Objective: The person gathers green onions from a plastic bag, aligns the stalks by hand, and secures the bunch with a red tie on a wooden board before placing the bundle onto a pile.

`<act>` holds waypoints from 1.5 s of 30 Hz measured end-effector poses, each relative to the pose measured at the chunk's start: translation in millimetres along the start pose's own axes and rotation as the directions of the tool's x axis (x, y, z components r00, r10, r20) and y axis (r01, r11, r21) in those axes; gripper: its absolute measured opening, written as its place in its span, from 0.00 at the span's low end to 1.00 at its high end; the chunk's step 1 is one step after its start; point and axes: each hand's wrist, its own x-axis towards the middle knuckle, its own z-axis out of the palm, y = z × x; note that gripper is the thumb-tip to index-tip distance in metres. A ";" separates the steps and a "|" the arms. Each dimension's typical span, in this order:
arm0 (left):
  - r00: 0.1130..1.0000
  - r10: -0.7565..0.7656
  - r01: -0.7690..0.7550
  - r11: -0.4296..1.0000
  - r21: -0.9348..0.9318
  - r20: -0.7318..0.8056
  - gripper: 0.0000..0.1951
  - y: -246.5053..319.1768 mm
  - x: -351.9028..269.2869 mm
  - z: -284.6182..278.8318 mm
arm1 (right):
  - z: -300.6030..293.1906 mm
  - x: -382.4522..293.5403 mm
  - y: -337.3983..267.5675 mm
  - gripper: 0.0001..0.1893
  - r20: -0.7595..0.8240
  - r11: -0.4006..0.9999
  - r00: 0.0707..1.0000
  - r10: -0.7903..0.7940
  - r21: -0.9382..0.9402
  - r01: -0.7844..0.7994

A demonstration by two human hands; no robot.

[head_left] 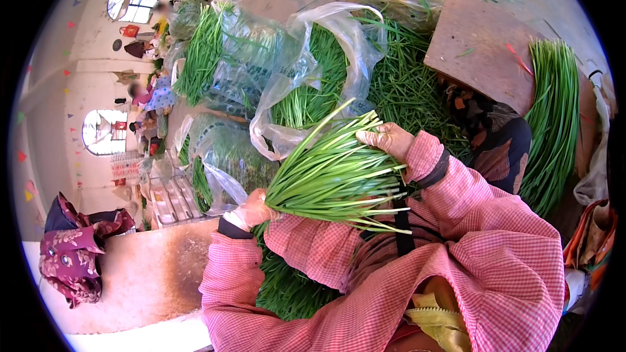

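Observation:
A fanned bunch of long green stalks (pixel 332 171), like garlic chives, lies between my hands, its pale cut ends to the right. At its narrower left end, my left hand (pixel 252 210) in a thin pale glove is closed around the stalks. My right hand (pixel 386 139), also gloved, grips pale stalks along the upper edge; its fingertips are partly hidden. Behind the bunch, an opened clear plastic bag (pixel 359 44) holds more greens (pixel 325 63). Loose green leaves (pixel 401 83) are heaped to its right.
A brown board (pixel 484 44) stands at the upper right, beside a long bundle of greens (pixel 550 122). Filled plastic bags (pixel 244 142) are at the left and another bag (pixel 415 10) is at the top. A low wall (pixel 151 274) and a floral garment (pixel 73 254) are lower left. Several people are far left.

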 end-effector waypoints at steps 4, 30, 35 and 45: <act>0.971 0.237 -0.237 0.941 0.243 0.032 0.23 -3.6 2.7 -2.4 | 2.1 1.6 17.2 0.18 -0.116 0.991 0.992 -0.055 0.114 0.068; 0.986 -0.156 0.166 0.942 -0.292 0.055 0.19 -14.2 -16.3 -5.5 | -86.3 -3.7 11.1 0.16 -0.537 0.992 0.844 0.002 -0.102 -0.067; 0.975 -0.211 0.162 0.886 -0.434 -0.069 0.15 5.2 -17.2 -12.0 | -98.4 -4.7 100.8 0.27 -0.695 -0.024 0.664 -0.277 -0.685 -0.728; 0.918 -0.338 0.144 0.773 -0.618 -0.209 0.12 85.0 -45.9 21.0 | 48.4 46.9 139.5 0.33 0.364 0.638 0.929 0.063 0.701 -0.317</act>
